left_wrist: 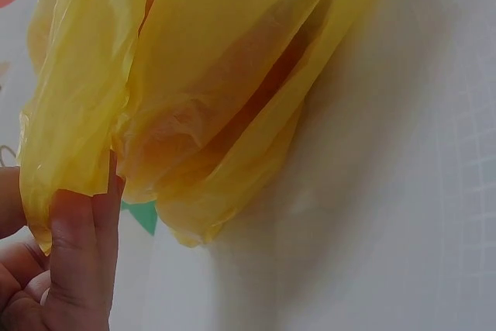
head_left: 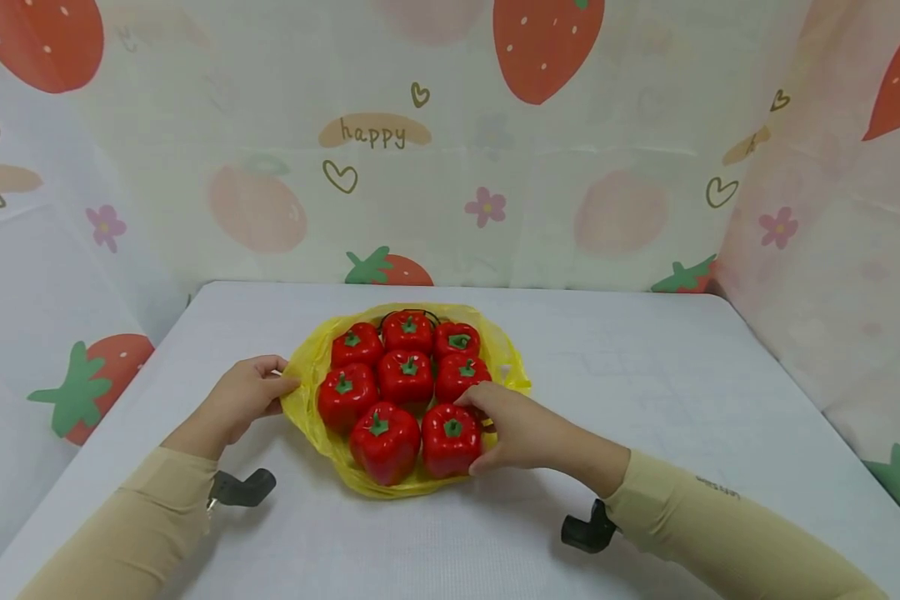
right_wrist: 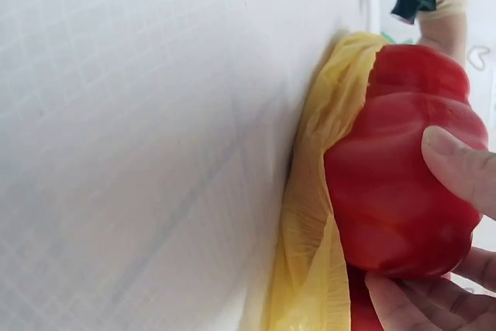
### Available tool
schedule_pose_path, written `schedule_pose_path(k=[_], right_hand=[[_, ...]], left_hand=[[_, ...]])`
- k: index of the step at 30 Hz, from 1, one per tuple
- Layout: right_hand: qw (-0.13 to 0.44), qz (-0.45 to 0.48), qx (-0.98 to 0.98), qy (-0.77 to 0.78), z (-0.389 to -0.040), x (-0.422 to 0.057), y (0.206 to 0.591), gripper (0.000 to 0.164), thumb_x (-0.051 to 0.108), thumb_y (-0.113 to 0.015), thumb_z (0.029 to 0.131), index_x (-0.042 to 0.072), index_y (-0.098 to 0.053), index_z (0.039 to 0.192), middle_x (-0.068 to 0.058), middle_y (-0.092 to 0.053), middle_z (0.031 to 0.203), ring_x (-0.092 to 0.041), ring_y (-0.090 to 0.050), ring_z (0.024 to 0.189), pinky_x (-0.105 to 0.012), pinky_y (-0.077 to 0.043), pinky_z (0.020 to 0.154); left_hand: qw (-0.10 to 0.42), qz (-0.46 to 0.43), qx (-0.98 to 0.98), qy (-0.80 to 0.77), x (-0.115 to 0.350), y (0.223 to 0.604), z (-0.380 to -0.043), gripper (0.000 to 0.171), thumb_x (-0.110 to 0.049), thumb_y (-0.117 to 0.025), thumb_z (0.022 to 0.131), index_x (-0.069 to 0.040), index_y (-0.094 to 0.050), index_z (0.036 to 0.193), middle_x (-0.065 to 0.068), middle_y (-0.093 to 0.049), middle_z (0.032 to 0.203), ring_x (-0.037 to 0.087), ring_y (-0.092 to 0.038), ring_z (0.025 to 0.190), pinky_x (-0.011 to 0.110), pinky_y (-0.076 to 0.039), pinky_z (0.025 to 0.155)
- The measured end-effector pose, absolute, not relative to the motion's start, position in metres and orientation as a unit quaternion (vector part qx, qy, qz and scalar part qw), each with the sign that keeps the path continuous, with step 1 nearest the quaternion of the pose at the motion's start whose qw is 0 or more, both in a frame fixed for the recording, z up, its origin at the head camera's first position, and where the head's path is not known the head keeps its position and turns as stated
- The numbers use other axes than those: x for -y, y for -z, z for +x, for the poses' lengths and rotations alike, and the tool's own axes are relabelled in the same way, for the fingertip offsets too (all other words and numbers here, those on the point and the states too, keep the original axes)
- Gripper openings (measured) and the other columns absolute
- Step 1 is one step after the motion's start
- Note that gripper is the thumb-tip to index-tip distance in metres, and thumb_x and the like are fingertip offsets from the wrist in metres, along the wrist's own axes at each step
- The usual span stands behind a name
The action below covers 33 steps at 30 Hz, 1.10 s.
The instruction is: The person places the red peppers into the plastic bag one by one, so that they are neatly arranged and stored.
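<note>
Several glossy red bell peppers with green stems sit close together on a yellow plastic bag [head_left: 311,429] spread on the table. My left hand [head_left: 243,398] pinches the bag's left edge between thumb and fingers; in the left wrist view the yellow film [left_wrist: 85,98] hangs over the fingertips. My right hand [head_left: 525,425] grips the front-right bell pepper [head_left: 450,442], thumb on its near side and fingers behind it. In the right wrist view this pepper [right_wrist: 403,184] stands at the bag's rim. Beside it is the front-left pepper [head_left: 385,446].
A white table [head_left: 645,358] lies under the bag, with printed cloth walls [head_left: 420,192] at the back and sides. Black wrist-worn pieces [head_left: 243,487] jut out beneath both forearms. A thin dark loop [head_left: 429,315] shows at the bag's back edge.
</note>
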State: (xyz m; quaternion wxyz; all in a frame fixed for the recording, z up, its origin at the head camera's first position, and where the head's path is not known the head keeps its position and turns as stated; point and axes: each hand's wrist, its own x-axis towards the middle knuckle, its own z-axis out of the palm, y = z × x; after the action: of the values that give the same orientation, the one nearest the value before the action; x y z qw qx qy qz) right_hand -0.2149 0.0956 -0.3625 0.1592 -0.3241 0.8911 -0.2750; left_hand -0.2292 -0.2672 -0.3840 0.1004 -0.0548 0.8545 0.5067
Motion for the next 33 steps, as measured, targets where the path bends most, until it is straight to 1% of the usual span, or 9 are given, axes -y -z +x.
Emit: schedule_pose_path(k=[6,12,15,20,24,30,33], right_hand=[[0.162,-0.308,-0.899,0.267,-0.214,-0.096,0.361,0.068,0.029,-0.082,0.065,0.021,-0.049,0.124,0.006,-0.048,0.118,-0.011,-0.047,0.11,-0.028,-0.051,0.081],[0.158,-0.316,-0.891,0.286,-0.217,-0.099,0.358,0.069,0.027,-0.082,0.066,0.017,-0.048,0.126,0.005,-0.049,0.118,-0.012,-0.052,0.106,-0.032,-0.051,0.084],[0.152,-0.32,-0.887,0.295,-0.218,-0.102,0.355,0.067,0.025,-0.082,0.067,0.015,-0.05,0.125,0.004,-0.051,0.117,-0.014,-0.054,0.105,-0.033,-0.051,0.084],[0.145,-0.326,-0.88,0.314,-0.219,-0.107,0.348,0.059,0.024,-0.082,0.067,0.011,-0.054,0.118,0.0,-0.054,0.112,-0.021,-0.056,0.102,-0.037,-0.051,0.083],[0.141,-0.33,-0.877,0.321,-0.223,-0.112,0.341,0.054,0.022,-0.081,0.068,0.01,-0.056,0.114,-0.002,-0.057,0.107,-0.024,-0.057,0.099,-0.038,-0.051,0.082],[0.143,-0.307,-0.885,0.319,-0.232,-0.121,0.328,0.05,0.023,-0.079,0.071,0.012,-0.057,0.114,-0.003,-0.06,0.104,-0.023,-0.057,0.1,-0.035,-0.051,0.084],[0.126,-0.294,-0.895,0.31,-0.239,-0.127,0.32,0.047,0.026,-0.076,0.074,0.013,-0.056,0.115,-0.003,-0.06,0.105,-0.021,-0.057,0.101,-0.035,-0.05,0.086]], left_hand=[[0.102,-0.058,-0.852,-0.51,0.268,0.382,-0.229,0.028,-0.023,-0.055,0.092,0.0,-0.053,0.106,0.008,-0.061,0.093,0.016,-0.06,0.076,0.026,-0.053,0.074],[0.101,-0.06,-0.853,-0.509,0.269,0.381,-0.228,0.028,-0.024,-0.055,0.092,0.0,-0.053,0.106,0.009,-0.062,0.094,0.017,-0.06,0.077,0.026,-0.053,0.074],[0.1,-0.059,-0.855,-0.505,0.27,0.382,-0.23,0.028,-0.025,-0.054,0.092,0.0,-0.053,0.107,0.01,-0.061,0.096,0.017,-0.06,0.077,0.027,-0.053,0.075],[0.097,-0.058,-0.859,-0.499,0.272,0.382,-0.232,0.031,-0.028,-0.054,0.092,-0.001,-0.053,0.107,0.011,-0.061,0.1,0.018,-0.061,0.079,0.028,-0.053,0.076],[0.099,-0.059,-0.86,-0.498,0.272,0.381,-0.232,0.032,-0.028,-0.055,0.091,-0.001,-0.053,0.107,0.011,-0.061,0.101,0.018,-0.061,0.08,0.028,-0.053,0.077],[0.105,-0.058,-0.865,-0.488,0.273,0.376,-0.231,0.034,-0.029,-0.055,0.091,-0.001,-0.053,0.109,0.013,-0.06,0.103,0.018,-0.061,0.081,0.03,-0.053,0.078],[0.112,-0.048,-0.873,-0.472,0.276,0.373,-0.231,0.038,-0.032,-0.054,0.091,-0.001,-0.052,0.113,0.015,-0.058,0.109,0.019,-0.061,0.087,0.033,-0.053,0.079]])
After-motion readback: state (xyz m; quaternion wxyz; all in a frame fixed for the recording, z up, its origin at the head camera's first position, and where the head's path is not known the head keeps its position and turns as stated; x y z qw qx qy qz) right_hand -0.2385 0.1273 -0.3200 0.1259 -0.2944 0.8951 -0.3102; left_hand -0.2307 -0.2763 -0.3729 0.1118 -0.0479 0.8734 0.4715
